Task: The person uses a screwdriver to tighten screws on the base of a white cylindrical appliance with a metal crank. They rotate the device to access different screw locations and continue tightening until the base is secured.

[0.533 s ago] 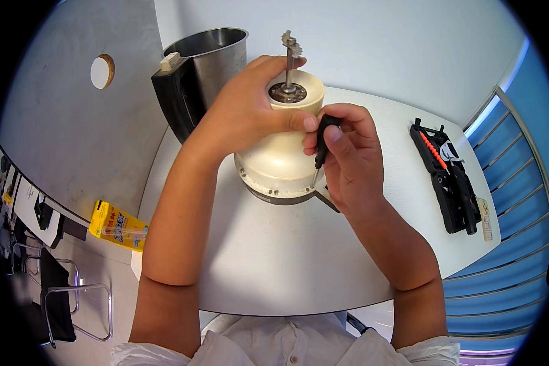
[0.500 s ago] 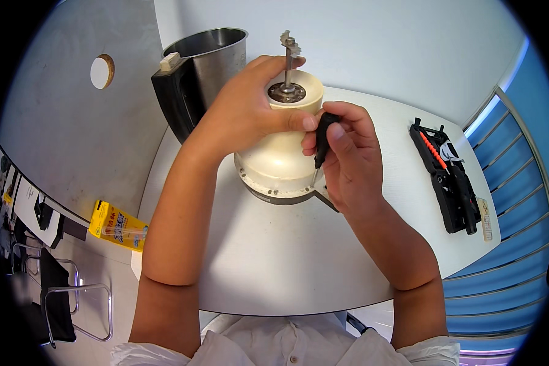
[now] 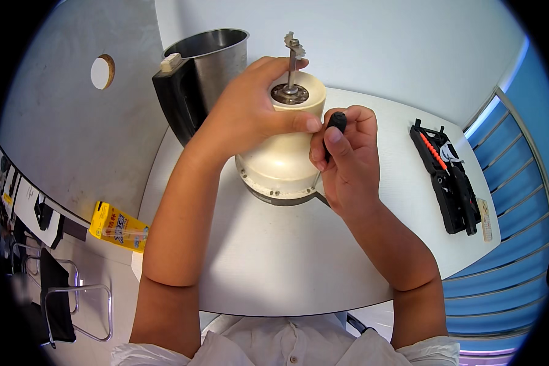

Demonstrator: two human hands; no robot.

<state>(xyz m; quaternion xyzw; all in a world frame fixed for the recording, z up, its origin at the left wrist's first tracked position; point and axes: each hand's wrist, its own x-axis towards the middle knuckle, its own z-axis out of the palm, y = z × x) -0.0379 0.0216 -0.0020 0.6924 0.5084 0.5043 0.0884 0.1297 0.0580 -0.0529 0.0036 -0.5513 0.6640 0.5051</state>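
Note:
A cream soymilk maker head (image 3: 280,160), its metal shaft and toothed blade (image 3: 294,52) pointing up, stands upside down on the table. Around its upper neck my left hand (image 3: 253,107) is wrapped, thumb in front and fingers behind. My right hand (image 3: 351,161) grips a screwdriver (image 3: 336,125) by its black handle. The thin metal shank reaches down to the screw holes along the right front of the cream rim; whether the tip sits in a screw is too small to tell.
Behind my left hand stands a steel jug (image 3: 210,67) with a black handle. An opened black tool case (image 3: 448,177) with an orange-red bit holder lies at the right. A yellow box (image 3: 119,227) sits at the left table edge. The white table (image 3: 287,262) ends near my body.
My right hand has turned the screwdriver, its fingers now rolled differently round the handle, which leans more toward me. The cream head has shifted very slightly right.

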